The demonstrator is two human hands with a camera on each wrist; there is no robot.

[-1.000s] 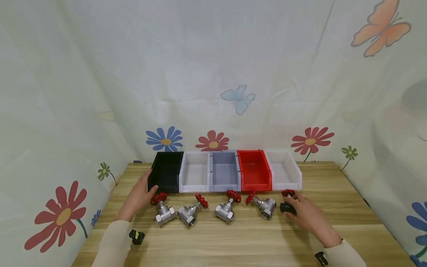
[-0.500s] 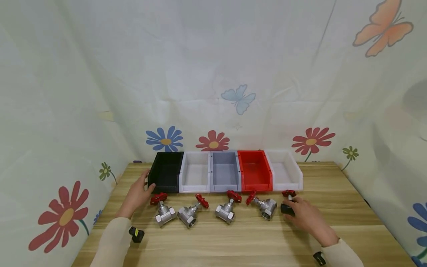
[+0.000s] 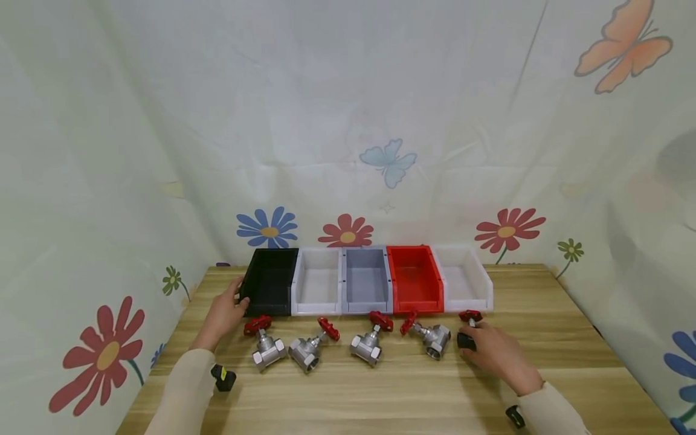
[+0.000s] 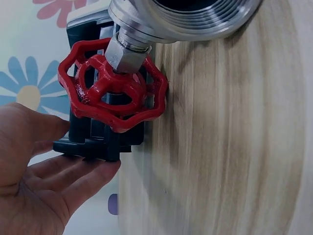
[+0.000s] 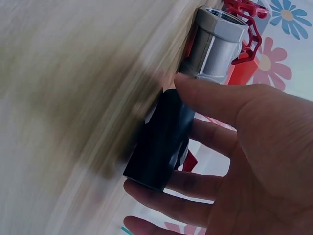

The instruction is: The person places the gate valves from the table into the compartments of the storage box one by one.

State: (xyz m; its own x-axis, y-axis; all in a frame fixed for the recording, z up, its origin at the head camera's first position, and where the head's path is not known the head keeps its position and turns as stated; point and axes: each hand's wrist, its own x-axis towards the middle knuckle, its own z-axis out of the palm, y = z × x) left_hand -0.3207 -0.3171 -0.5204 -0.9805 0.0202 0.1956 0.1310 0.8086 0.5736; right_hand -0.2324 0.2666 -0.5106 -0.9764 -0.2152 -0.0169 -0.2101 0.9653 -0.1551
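In the head view my left hand grips the near left corner of a black bin. The left wrist view shows its thumb and fingers on either side of the black bin wall. At the right, my right hand holds a valve with a black body and a red handwheel, lying on the table. The right wrist view has the thumb at one end of the black body and fingers around the other. A silver valve with a red handwheel lies near my left hand.
Joined in a row with the black bin are a white bin, a grey bin, a red bin and another white bin. More silver valves lie before them on the wooden table. A printed curtain stands behind.
My right hand has shifted slightly left and closer round the black valve. My left hand has edged slightly left along the black bin's corner. The silver valves lie where they were.
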